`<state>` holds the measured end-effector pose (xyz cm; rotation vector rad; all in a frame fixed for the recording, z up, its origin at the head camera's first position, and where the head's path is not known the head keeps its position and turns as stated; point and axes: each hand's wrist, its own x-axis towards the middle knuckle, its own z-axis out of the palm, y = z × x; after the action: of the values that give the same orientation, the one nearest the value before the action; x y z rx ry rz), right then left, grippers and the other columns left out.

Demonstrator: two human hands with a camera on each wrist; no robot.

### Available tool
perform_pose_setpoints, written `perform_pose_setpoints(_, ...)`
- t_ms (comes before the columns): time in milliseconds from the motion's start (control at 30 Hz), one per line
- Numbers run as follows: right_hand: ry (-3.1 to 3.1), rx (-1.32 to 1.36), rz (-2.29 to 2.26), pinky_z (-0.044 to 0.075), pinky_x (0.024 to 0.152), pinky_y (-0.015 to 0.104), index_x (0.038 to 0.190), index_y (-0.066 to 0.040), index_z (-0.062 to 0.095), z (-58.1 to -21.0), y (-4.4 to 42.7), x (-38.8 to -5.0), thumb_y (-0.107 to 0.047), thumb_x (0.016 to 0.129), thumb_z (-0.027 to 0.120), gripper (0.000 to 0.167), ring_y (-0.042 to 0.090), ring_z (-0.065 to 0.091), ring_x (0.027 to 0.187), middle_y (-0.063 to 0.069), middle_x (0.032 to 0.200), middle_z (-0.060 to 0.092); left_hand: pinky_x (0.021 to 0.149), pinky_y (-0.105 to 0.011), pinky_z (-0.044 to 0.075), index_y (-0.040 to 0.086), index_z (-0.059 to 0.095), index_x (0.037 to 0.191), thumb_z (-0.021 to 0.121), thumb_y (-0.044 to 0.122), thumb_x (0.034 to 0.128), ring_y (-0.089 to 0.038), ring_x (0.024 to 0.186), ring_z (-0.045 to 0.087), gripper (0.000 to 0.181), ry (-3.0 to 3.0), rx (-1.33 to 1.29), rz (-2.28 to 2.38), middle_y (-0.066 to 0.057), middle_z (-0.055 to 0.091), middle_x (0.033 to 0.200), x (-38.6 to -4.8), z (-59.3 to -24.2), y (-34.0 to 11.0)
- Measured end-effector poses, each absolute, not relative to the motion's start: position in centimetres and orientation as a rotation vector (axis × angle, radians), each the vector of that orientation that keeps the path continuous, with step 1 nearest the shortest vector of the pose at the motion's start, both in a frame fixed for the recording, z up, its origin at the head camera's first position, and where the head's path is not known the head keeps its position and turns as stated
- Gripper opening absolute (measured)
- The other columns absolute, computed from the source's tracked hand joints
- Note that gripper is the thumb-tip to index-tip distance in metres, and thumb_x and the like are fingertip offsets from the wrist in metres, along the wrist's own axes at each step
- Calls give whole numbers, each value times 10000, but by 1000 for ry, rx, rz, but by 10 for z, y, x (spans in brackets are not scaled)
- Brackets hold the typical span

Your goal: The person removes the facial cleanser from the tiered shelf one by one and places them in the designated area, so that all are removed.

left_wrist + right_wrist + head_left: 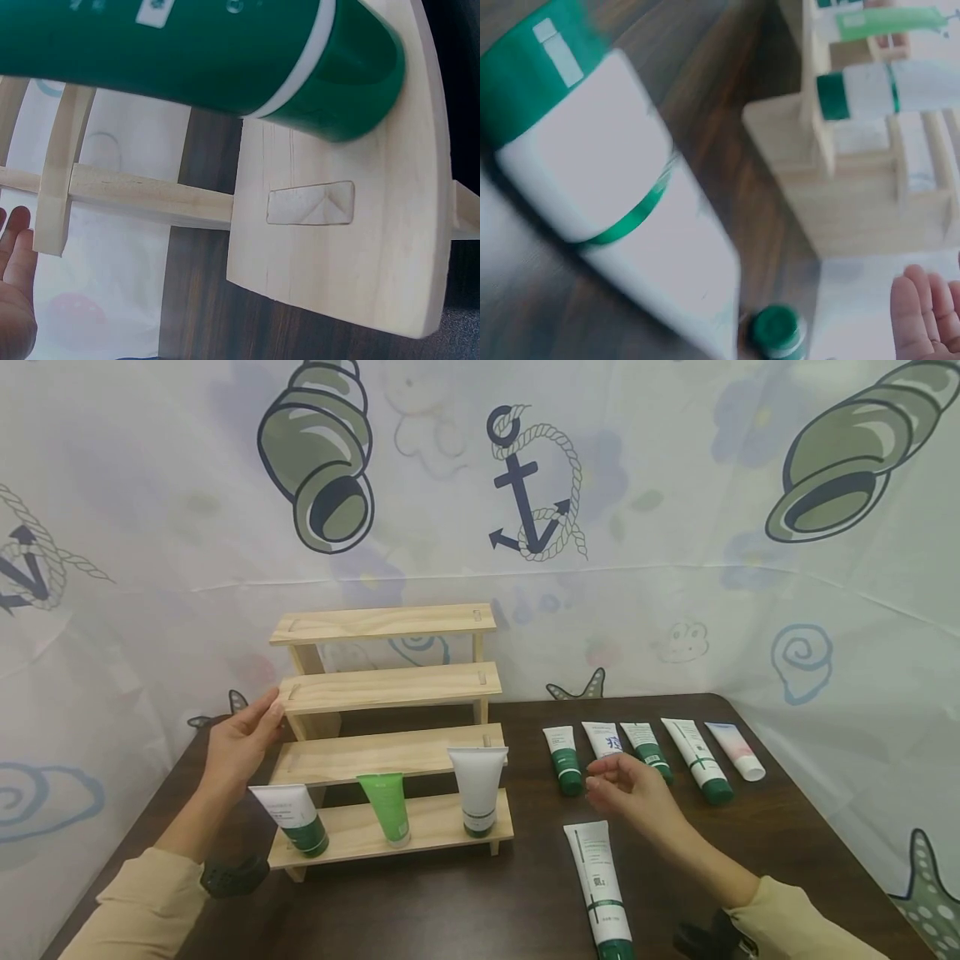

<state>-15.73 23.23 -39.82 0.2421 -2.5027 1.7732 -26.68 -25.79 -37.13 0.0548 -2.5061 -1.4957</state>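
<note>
In the head view my left hand (238, 747) touches the left end of the wooden rack's (390, 689) second shelf from the top; its fingers also show at the left wrist view's edge (16, 285). My right hand (637, 793) hovers over the table with fingers loosely bent and nothing visible in them, beside the lying tubes. Below it lies a large white tube with a green cap (600, 881). On the bottom shelf stand a white-and-green tube (294, 817), a light green tube (387, 806) and a white tube (478, 787).
Several tubes lie in a row at the table's back right, among them a green-and-white one (564, 760), a long white one (697, 758) and a pink-and-white one (737, 750). Behind the dark table (420, 918) hangs a patterned cloth (660, 635).
</note>
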Motion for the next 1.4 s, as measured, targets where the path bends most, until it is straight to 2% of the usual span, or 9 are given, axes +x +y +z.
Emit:
perform_pose_setpoints(267,-2390,352,1853,570,770,263,1129,59,549,-382,197,-165,-66,890,631,283,139,675,864,240,1015,617,925,-227,448,113,360,1437,459,457,950,-271,1266,476,605,-2518,70,-1507,-163,353,1465,-269,-371,-257)
perform_pose_setpoints(433,-2434,333,1800,547,800,215,1177,-20,567,-372,178,-168,-145,865,679,354,153,647,924,170,1084,635,941,-263,436,114,356,1439,455,466,949,-313,1277,453,611,-2520,72,-1511,-159,344,1473,-268,-371,-257)
perform_pose_setpoints(567,-2444,339,1813,527,817,197,1210,-42,561,-368,165,-171,-187,865,684,394,194,620,990,143,1124,631,939,-254,441,122,362,1437,461,464,947,-286,1271,468,606,-2517,79,-1513,-156,352,1469,-269,-371,-257)
perform_pose_setpoints(833,-2405,432,1882,530,867,240,1218,-51,553,-366,146,-176,-119,845,699,405,237,608,1032,136,1130,609,914,-207,461,117,372,1433,470,444,951,-223,1248,503,591,-2497,70,-1518,-157,364,1460,-269,-372,-258)
perform_pose_setpoints(900,-2387,455,1904,532,869,250,1225,-23,545,-365,142,-177,-99,838,703,426,255,610,1040,141,1132,603,894,-175,468,117,375,1432,473,435,952,-172,1224,527,584,-2491,63,-1517,-162,369,1455,-269,-373,-258)
perform_pose_setpoints(1033,-2343,515,1947,541,849,260,1231,24,528,-366,137,-177,-61,830,699,444,278,608,1030,177,1143,597,864,-150,480,115,378,1430,474,422,956,-104,1170,559,573,-2489,43,-1505,-173,378,1444,-270,-373,-258)
perform_pose_setpoints(1133,-2315,563,1958,546,844,273,1220,29,534,-367,134,-177,-40,828,695,429,287,609,1022,195,1153,593,876,-174,481,118,378,1430,470,424,957,-142,1185,556,571,-2492,49,-1501,-172,380,1443,-270,-373,-258)
perform_pose_setpoints(1267,-2298,606,1942,537,871,280,1207,0,556,-367,132,-177,-29,823,697,410,272,608,1009,182,1159,593,871,-162,477,120,381,1429,471,436,953,-144,1193,550,578,-2488,71,-1506,-167,387,1443,-270,-373,-258)
perform_pose_setpoints(1400,-2303,637,1899,529,889,283,1202,-14,571,-368,130,-177,-31,822,699,402,267,610,989,175,1144,607,840,-128,482,114,386,1426,475,431,953,-74,1143,571,577,-2482,59,-1507,-179,395,1434,-270,-373,-258)
